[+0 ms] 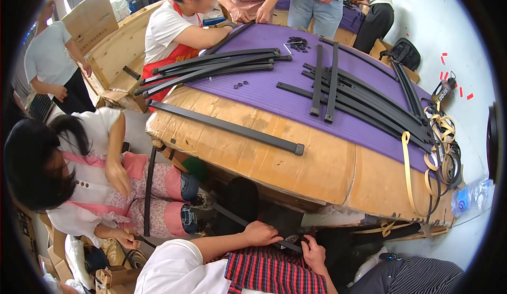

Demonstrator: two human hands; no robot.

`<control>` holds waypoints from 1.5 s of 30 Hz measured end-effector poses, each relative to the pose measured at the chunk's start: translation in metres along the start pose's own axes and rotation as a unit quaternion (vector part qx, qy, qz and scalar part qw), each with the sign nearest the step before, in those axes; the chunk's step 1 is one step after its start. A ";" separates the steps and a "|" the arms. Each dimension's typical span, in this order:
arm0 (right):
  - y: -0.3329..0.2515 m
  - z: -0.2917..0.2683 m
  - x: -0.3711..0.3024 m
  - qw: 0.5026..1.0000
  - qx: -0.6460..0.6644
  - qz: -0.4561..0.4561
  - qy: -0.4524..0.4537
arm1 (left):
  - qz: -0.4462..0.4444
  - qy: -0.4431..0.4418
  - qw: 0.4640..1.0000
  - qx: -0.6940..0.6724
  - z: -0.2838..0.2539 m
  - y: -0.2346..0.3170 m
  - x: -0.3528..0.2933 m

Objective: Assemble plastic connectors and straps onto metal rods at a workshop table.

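Low in the head view, below the table's near edge, my left hand (pixel 262 234) is closed around a dark flat bar (pixel 231 215). The bar slants from upper left down to the right, across my lap. My right hand (pixel 315 253) is beside the bar's right end, its fingers curled; what they pinch is too small and dark to make out. A red-and-black striped cloth (pixel 274 272) covers my lap under both hands.
A cardboard-covered table (pixel 253 135) carries a purple mat (pixel 253 98), several black bars (pixel 364 98), small black parts (pixel 298 44) and tan straps (pixel 406 162). A person in a pink apron (pixel 153 199) sits at left with another bar (pixel 150 193). Other people work along the far side.
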State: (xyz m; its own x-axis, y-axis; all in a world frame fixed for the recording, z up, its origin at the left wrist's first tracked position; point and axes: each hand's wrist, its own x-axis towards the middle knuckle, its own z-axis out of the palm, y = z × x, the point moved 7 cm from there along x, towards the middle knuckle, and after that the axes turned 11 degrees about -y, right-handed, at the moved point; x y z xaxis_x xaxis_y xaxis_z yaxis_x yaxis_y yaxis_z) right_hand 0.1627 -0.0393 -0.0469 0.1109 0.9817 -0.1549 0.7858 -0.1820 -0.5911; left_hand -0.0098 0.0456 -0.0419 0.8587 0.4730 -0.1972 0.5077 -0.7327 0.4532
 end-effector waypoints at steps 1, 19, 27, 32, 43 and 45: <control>0.001 0.000 0.001 1.000 0.000 0.000 0.000 | 0.000 0.000 1.000 0.000 0.001 -0.001 0.000; 0.001 0.001 0.000 1.000 -0.011 -0.016 0.019 | 0.019 0.053 0.998 0.021 -0.001 0.002 -0.002; 0.003 0.003 0.000 1.000 -0.008 -0.015 0.016 | 0.013 0.047 0.999 0.017 0.000 0.001 -0.003; 0.004 0.004 -0.001 1.000 -0.010 -0.009 0.013 | 0.016 0.048 0.999 0.019 0.001 0.001 -0.003; -0.004 0.007 0.004 0.999 -0.043 0.000 -0.011 | 0.050 0.096 0.994 0.025 -0.006 0.001 -0.010; 0.004 0.007 0.000 0.999 -0.047 0.016 0.000 | 0.052 0.090 0.994 0.016 0.000 0.002 -0.007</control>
State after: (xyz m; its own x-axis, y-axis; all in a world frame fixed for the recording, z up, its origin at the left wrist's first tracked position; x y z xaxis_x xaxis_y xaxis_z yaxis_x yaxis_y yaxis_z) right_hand 0.1617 -0.0408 -0.0543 0.1360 0.9756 -0.1726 0.8351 -0.2066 -0.5098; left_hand -0.0147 0.0412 -0.0402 0.8816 0.4719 0.0101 0.4213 -0.7965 0.4338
